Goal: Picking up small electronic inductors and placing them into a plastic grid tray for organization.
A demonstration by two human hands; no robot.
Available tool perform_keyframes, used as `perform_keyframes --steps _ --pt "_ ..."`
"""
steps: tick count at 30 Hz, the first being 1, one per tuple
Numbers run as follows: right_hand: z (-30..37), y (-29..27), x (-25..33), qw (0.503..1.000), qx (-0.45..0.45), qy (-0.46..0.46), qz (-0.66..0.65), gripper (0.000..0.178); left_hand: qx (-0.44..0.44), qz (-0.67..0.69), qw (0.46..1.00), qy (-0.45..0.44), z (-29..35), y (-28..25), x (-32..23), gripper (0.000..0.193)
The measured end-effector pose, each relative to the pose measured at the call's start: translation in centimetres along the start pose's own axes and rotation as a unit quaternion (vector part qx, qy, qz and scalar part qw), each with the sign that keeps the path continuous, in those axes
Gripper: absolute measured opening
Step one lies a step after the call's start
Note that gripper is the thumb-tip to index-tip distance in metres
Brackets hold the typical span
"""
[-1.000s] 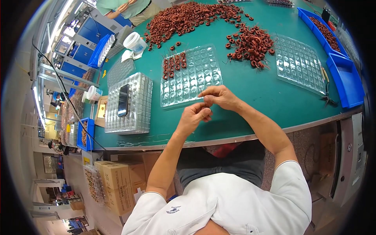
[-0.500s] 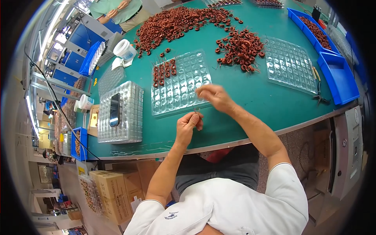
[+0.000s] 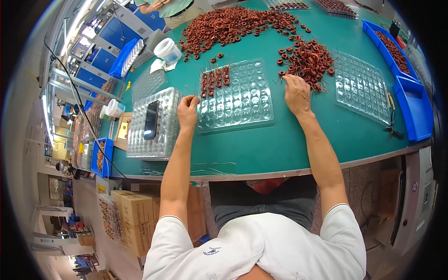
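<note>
A clear plastic tray (image 3: 240,100) with rows of round pockets lies before me; several red-brown ring coils (image 3: 215,80) with thin wire leads fill its upper left pockets. At the tray's left edge my left hand (image 3: 187,113) is closed in a pinch on a ring coil (image 3: 197,99), whose wires stick up past the fingers. My right hand (image 3: 297,95) reaches to the near left edge of a smaller coil pile (image 3: 311,60). Its fingertips are closed on a ring coil (image 3: 282,73) there; the fingers partly hide their grip.
A larger coil heap (image 3: 224,28) covers the far table. Left stand stacked clear trays (image 3: 133,135) with a phone (image 3: 150,120) on top and a white tub (image 3: 167,51). Right are an unfilled clear tray (image 3: 361,86), pliers (image 3: 393,130) and blue bins (image 3: 414,112). Another person (image 3: 175,7) stands opposite.
My left hand has moved left and away from me to the tray's left edge, carrying a coil. My right hand has gone from over the tray to the smaller pile. The view has shifted.
</note>
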State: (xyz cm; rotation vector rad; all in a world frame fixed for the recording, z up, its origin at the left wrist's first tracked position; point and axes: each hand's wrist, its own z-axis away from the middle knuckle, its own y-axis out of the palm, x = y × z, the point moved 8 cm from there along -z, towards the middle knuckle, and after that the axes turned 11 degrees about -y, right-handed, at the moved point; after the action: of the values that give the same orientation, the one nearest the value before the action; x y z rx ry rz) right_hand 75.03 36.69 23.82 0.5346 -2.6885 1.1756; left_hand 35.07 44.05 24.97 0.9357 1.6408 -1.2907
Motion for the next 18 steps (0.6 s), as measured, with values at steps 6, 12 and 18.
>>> perform_keyframes --steps 6,12,18 --pt "1.8 2.1 -0.9 0.988 0.116 -0.052 0.083 0.040 0.039 -0.069 0.997 -0.013 -1.9 4.5 2.3 0.019" --pt "0.0 1.3 0.1 0.995 0.099 0.002 0.004 0.028 -0.006 -0.137 0.989 0.048 -3.2 1.9 4.2 0.016" --pt "1.0 3.3 0.9 0.991 0.103 -0.083 0.034 0.034 0.022 -0.152 0.988 0.035 -3.6 1.6 3.8 0.016"
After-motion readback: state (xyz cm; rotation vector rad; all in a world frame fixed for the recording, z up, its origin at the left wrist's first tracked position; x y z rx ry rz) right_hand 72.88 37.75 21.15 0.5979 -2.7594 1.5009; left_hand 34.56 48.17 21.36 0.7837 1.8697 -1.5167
